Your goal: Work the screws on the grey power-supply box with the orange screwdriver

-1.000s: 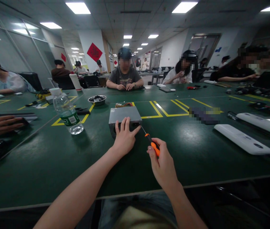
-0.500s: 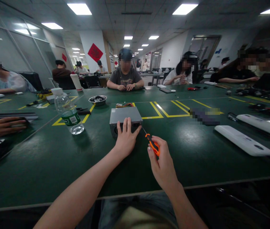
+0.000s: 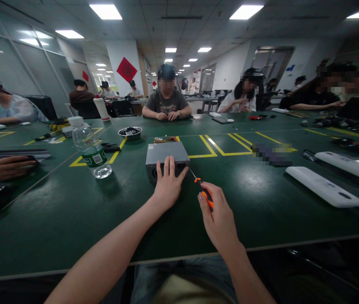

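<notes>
In the head view, the left hand (image 3: 168, 185) lies spread and palm down against a grey metal box-shaped unit (image 3: 166, 151), its fingers parted over the near face and upper edge and its thumb reaching toward the near right corner. The unit sits directly ahead of that hand on a dark green tabletop (image 3: 154, 236), with a bundle of thin multicoloured wires (image 3: 166, 139) at its far side. The right hand (image 3: 219, 215) is curled, pinching the orange-and-black handle of a slim metal-shafted screwdriver (image 3: 208, 197) between thumb and fingers. The shaft slants away from the right hand to the unit's corner, just beside the left thumb; whether its tip touches is too small to tell. To the left of the left hand stands a clear plastic bottle with a green label (image 3: 92, 147); beyond that hand is a round shiny metal bowl (image 3: 130, 137). Right of the right hand lies a long white rounded device (image 3: 322, 185).
</notes>
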Demonstrator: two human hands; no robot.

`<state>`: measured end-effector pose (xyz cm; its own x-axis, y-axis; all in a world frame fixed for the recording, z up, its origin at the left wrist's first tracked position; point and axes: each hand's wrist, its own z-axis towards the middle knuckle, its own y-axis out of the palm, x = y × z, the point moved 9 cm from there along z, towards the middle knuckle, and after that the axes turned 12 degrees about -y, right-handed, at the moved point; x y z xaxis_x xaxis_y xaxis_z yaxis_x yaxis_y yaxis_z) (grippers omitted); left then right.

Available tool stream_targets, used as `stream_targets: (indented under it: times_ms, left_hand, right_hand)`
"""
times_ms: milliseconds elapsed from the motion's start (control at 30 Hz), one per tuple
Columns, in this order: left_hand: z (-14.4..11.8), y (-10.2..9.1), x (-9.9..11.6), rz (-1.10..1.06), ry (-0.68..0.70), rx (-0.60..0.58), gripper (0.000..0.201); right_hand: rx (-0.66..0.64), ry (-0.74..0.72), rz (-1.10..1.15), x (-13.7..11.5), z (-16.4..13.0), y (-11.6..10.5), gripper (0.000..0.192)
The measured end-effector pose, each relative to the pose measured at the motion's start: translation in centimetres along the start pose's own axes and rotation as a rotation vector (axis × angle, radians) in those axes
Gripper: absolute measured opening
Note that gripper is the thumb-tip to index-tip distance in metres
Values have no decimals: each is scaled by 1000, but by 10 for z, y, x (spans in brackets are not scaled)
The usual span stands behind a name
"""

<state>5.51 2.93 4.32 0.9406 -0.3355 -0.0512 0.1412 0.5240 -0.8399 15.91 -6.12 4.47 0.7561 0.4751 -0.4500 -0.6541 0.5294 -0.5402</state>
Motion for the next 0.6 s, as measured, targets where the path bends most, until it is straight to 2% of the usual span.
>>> stream_targets:
  times_ms: [67,167,433,600]
  left_hand:
    - [0,-1,1,0,1,3,54]
    - [0,-1,1,0,-2,-1,54]
    - [-1,0,1,2,5,-14,55]
    - [-1,-1,1,9,1,3,54]
  right_hand:
    - [33,-48,27,-5,1,-1,31]
    - [7,-82,71,-9,2,5,34]
    - [-5,45,17,3,-1,2,29]
    - [18,-5,79,-2,1,3,28]
